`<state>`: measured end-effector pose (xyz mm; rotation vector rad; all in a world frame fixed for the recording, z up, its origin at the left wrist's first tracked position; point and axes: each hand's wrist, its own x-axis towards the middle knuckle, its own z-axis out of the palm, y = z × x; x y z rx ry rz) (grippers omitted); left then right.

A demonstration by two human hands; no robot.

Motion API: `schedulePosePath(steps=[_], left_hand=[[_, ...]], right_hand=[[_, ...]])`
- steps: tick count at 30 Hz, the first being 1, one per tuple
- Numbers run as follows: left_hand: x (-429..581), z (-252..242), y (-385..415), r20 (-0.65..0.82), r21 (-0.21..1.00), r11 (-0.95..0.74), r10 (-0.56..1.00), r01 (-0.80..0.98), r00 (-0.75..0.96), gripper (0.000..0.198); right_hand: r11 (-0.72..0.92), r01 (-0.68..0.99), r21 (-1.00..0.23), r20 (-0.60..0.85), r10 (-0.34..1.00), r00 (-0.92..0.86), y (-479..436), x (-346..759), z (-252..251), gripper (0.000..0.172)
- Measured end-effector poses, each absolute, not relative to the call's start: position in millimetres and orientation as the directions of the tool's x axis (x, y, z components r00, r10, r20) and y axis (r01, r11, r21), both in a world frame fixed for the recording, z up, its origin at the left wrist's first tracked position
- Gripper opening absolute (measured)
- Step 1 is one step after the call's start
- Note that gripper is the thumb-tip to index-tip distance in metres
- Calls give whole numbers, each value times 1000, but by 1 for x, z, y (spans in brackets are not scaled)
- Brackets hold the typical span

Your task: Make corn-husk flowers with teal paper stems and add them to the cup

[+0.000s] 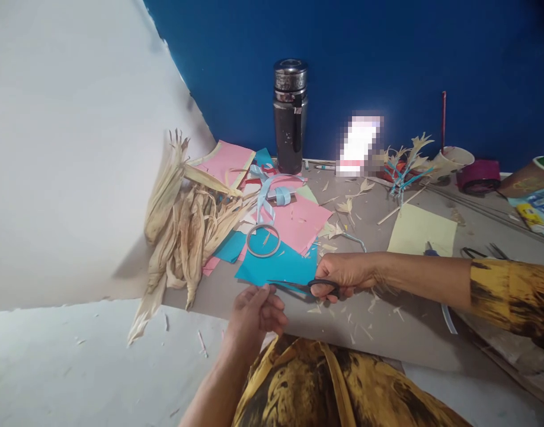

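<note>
The scissors (308, 286) lay at the person's twelve o'clock, tips toward nine, crossing the near edge of a blue sheet (283, 267) on the table (400, 335); whether they touched it could not be told. Judging by the pose, careful snipping called for short strokes near the tips, the work held steady, and the left fingertips clear of the blades' line, since they sat just beside the points.

The right hand (336, 274) had its fingers curled firmly round the black handle loops, and the blades looked slightly parted. The left hand (256, 308) had its fingers loosely bent; whether they pinched some small piece could not be made out. From the left hand, a tape roll (248, 242) lay at twelve o'clock and dry husks (183, 237) between ten and eleven.
</note>
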<state>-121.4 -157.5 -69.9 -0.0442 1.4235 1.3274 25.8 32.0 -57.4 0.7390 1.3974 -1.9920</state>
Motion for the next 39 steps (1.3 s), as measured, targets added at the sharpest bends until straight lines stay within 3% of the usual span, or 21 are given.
schedulePosePath(steps=[5,14,25,34,39], left_hand=[[-126,-72,-152,-702,647,329,609,-688,-370,16],[-134,-69,-150,-739,550,360,630,-754,-239,23],[-136,-69,-151,-741,545,369,632,-753,-227,25],[-137,-68,-153,-730,532,407,665,-742,-158,27],[-140,-70,-155,-736,517,437,667,-736,-121,30]], right_hand=[[-257,741,-620,-730,-159,-665,32,22,-50,55],[-242,740,-628,-700,-241,-673,32,8,-48,52],[-203,690,-695,-684,-111,-721,24,3,-58,40],[-235,693,-682,-658,-216,-721,29,-11,-59,44],[-205,664,-719,-640,-176,-748,28,-14,-61,44]])
